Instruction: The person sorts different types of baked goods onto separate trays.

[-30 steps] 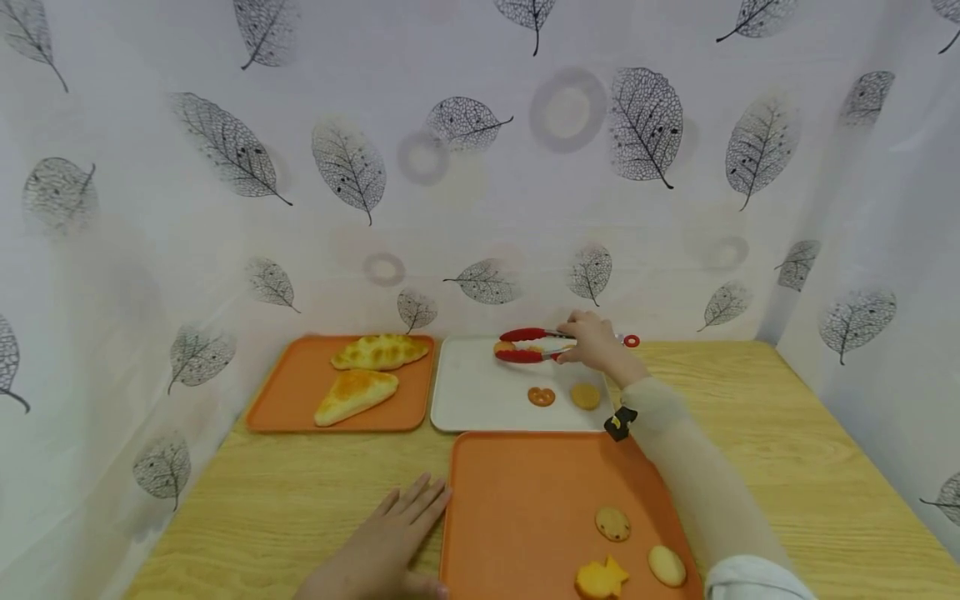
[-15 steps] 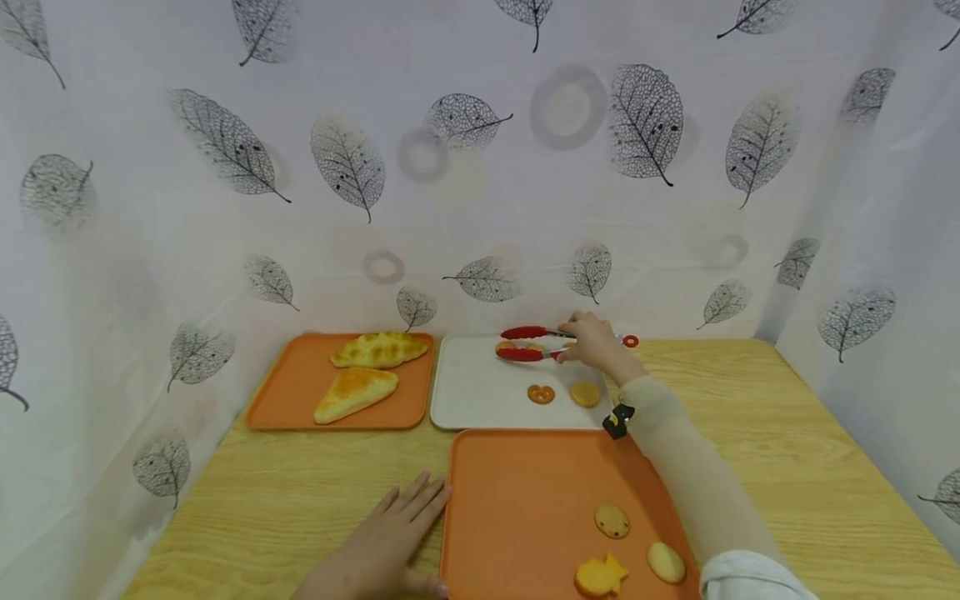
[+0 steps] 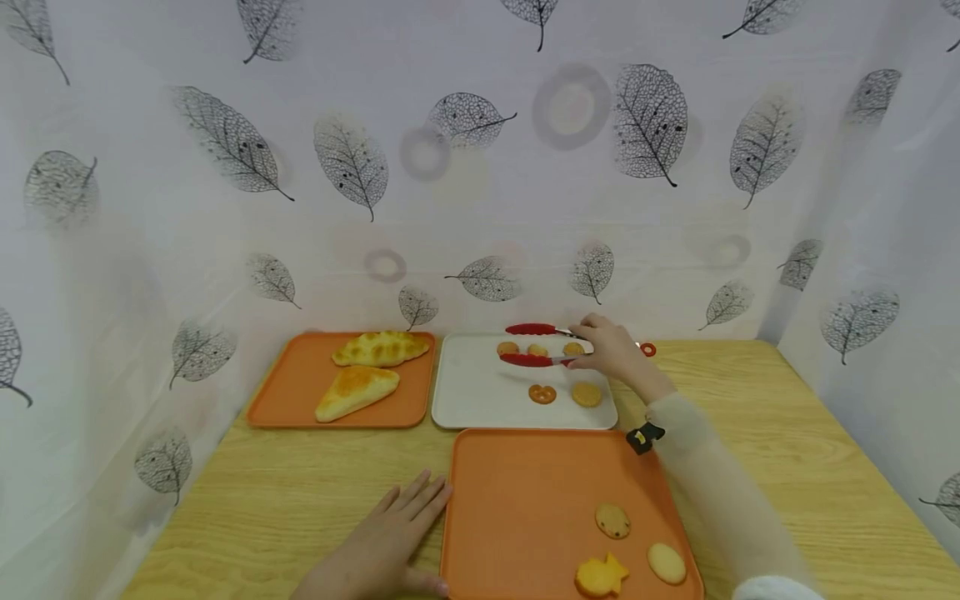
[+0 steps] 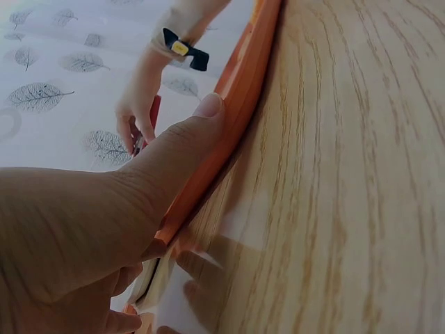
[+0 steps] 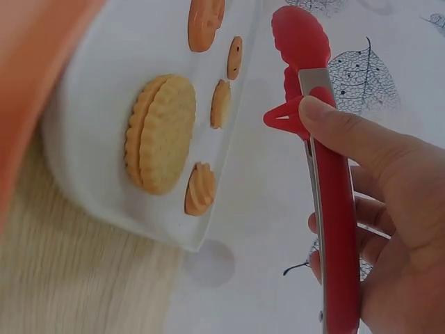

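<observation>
My right hand [image 3: 617, 357] grips red-handled tongs [image 5: 337, 229] above the back of the white tray [image 3: 472, 396]. The tong arms stand parted, and I see nothing pinched between them. Behind the nearer arm lies a row of small cookies [image 3: 537, 351], partly covered in the head view. In front of them are a small pretzel [image 3: 542, 394] and a round sandwich cookie [image 5: 160, 136] with a ridged edge. My left hand [image 3: 382, 537] lies with fingers extended at the left edge of the near orange tray [image 3: 517, 492], its fingertips and thumb touching the rim.
On the near tray's right side are a chip cookie [image 3: 612, 521], an oval pale cookie [image 3: 667, 563] and a yellow fish-shaped piece [image 3: 601, 577]. A second orange tray [image 3: 281, 392] at the back left bears two breads [image 3: 357, 392]. A leaf-print curtain [image 3: 480, 208] encloses the table.
My right hand has shifted slightly right and toward me with the tongs, whose arms are wider apart. More of the back row of cookies shows. The left hand stays put.
</observation>
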Motion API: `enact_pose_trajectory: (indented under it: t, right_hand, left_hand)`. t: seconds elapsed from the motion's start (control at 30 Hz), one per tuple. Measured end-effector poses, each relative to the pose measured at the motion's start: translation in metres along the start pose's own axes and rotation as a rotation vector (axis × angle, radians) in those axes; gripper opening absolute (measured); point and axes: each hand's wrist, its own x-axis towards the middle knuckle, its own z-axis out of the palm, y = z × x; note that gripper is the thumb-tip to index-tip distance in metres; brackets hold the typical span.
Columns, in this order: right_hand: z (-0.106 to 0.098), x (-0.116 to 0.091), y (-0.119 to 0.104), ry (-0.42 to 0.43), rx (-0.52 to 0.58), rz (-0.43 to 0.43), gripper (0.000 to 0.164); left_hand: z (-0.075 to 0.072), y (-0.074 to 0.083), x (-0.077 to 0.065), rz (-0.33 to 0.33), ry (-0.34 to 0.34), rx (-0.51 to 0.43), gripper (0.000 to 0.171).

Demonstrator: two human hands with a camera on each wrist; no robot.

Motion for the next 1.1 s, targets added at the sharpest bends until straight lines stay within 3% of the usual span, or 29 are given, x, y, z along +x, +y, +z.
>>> enact_pose_trajectory:
  t: [0.73,0.87,0.97,1.1]
  right_hand:
    - [-0.039,-0.109,-0.001,0.368,-0.119,-0.344,0.074]
    - [-0.044,-0.130,-0.003,0.392,-0.103,-0.372,0.071]
    - [-0.047,-0.148,-0.005,0.381,-0.089,-0.359,0.081]
    - [-0.051,-0.170,-0.005,0.347,-0.073,-0.346,0.079]
  left_hand:
    - [-0.002,0.001,0.001,-0.003,-0.009,-0.020,0.113]
    - [-0.001,0.001,0.001,-0.001,-0.007,-0.011,0.113]
    - [0.000,0.001,0.000,0.001,0.000,-0.002,0.113]
    - [0.000,0.001,0.000,-0.002,-0.002,-0.003,0.113]
